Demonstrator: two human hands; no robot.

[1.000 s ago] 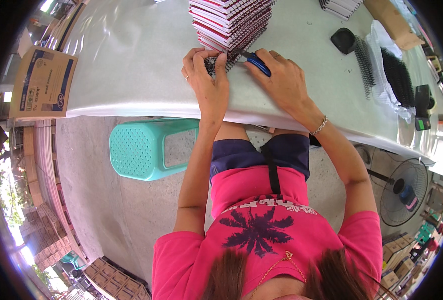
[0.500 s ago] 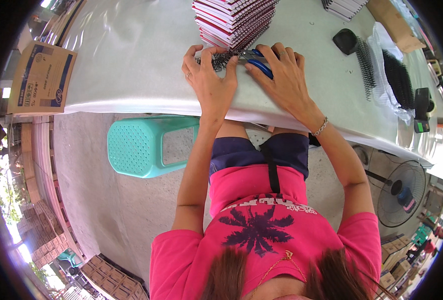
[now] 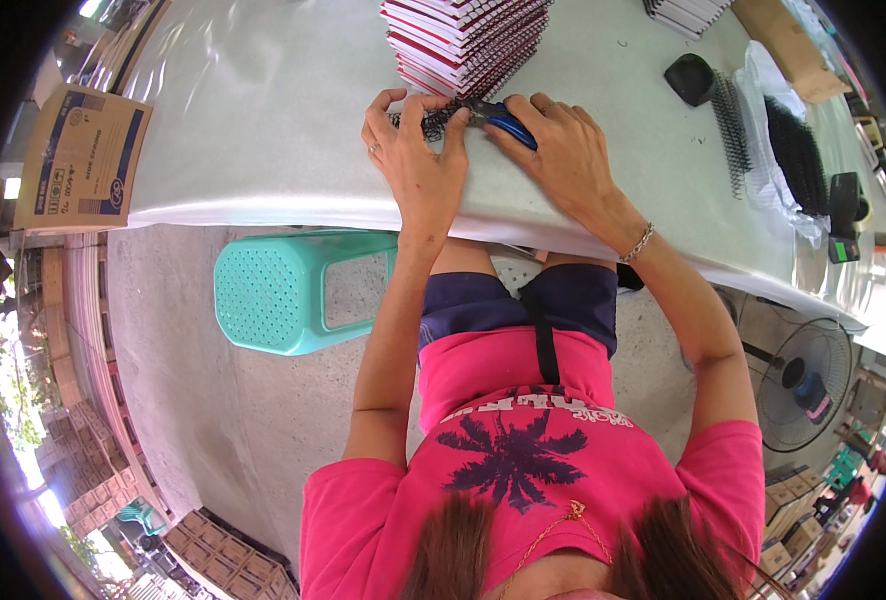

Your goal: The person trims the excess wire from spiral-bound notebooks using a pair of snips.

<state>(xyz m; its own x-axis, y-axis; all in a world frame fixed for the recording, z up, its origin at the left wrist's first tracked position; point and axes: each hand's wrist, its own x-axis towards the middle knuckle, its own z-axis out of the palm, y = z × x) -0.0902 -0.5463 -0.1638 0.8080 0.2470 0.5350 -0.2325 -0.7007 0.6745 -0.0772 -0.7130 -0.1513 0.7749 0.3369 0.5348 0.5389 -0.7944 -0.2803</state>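
My left hand pinches a dark wire binding coil against the table at the foot of a tall stack of spiral-bound notebooks. Blue-handled pliers sit in my right hand, with fingers wrapped around the handles. The pliers' jaws meet the coil's right end beside my left thumb; exactly what they grip is too small to tell. Red and white page edges show on the stack, with dark coils along its right side.
On the table's right lie a black rounded object, a black wire coil strip and more coils on white plastic. A cardboard box stands at left. Below are a teal stool and a fan.
The pliers' handles have come together in my right hand, and their jaws have shifted slightly left onto the coil's end. My left hand stays almost still.
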